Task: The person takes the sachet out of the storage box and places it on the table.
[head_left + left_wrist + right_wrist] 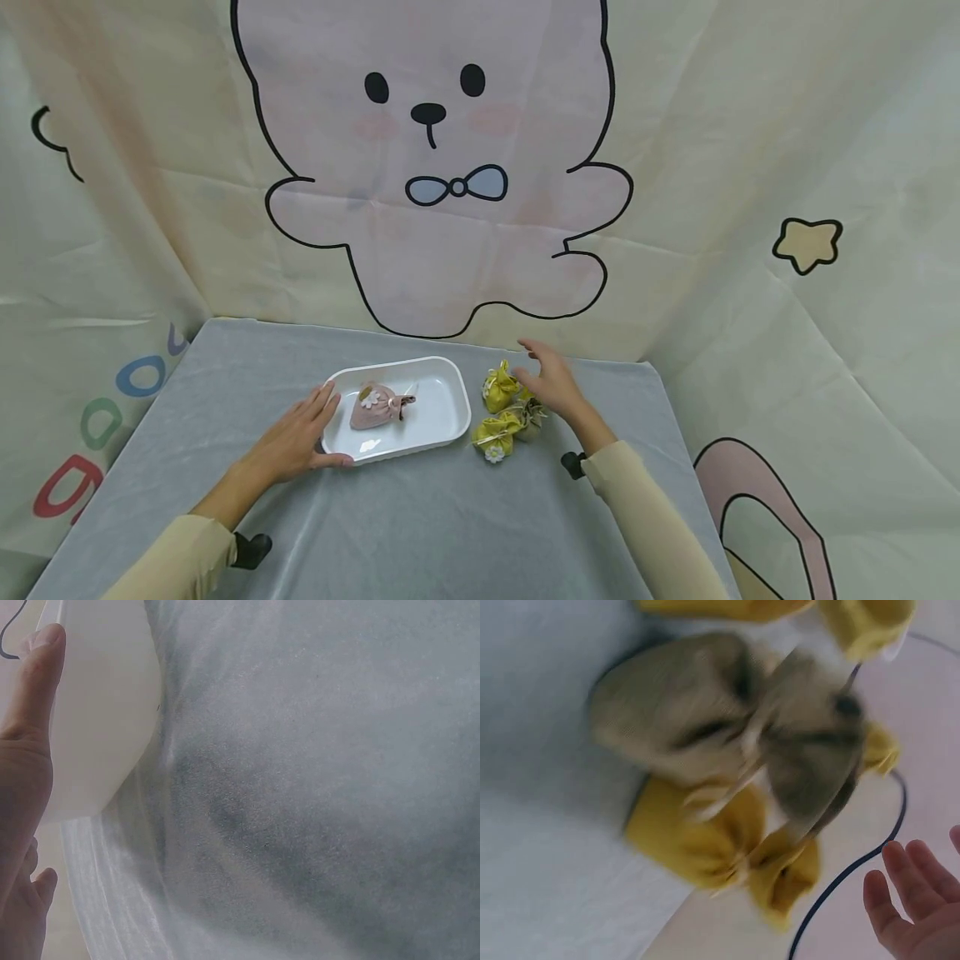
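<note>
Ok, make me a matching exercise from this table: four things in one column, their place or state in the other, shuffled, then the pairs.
Things:
1. pink pouch
2. white tray
3. left hand
4. yellow pouches

Places or states:
A. on the grey cloth, right of the tray
B. lying inside the tray
C. rests against the tray's near left corner
D. stands on the grey cloth between the hands

Pairs: 1-B, 2-D, 3-C, 4-A

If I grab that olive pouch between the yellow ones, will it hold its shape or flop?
The olive pouch looks like soft gathered cloth, so it will probably sag. Its tie cord may snag the touching yellow pouches. It seems unlikely to roll.
</note>
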Tool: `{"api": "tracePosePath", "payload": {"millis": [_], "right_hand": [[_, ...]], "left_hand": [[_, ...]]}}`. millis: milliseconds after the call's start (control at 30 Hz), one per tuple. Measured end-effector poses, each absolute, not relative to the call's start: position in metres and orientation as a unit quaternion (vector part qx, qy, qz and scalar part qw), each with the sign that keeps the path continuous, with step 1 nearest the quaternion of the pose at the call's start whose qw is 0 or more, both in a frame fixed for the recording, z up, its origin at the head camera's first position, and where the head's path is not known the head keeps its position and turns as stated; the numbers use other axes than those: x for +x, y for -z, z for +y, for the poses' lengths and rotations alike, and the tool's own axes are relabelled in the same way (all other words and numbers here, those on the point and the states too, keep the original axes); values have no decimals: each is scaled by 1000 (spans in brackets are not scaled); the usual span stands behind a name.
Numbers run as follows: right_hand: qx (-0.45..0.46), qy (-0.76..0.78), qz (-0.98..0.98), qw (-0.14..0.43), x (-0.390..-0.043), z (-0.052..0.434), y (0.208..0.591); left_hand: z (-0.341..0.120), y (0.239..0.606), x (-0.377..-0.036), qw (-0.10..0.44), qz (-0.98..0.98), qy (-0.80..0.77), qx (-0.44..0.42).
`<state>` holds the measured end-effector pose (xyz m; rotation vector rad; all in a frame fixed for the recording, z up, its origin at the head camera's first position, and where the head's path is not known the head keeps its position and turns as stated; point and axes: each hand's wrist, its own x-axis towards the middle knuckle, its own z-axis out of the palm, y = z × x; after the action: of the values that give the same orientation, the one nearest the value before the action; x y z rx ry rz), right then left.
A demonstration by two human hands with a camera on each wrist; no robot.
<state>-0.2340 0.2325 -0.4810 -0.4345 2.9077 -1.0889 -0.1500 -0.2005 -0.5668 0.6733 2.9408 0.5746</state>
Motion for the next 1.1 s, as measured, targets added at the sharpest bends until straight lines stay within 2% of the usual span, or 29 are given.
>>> {"api": "tracePosePath", "payload": {"millis": [367,733,1100], "right_hand": [[-200,355,913,17,-229,173,480],[-233,368,896,89,-219,126,495],[-229,396,880,130,-212,101,518]], "left_hand": [[-201,566,-149,31,957,-188,218],[-201,566,-148,28,955,-192,223],[-200,566,-148,24,955,-189,225]]}}
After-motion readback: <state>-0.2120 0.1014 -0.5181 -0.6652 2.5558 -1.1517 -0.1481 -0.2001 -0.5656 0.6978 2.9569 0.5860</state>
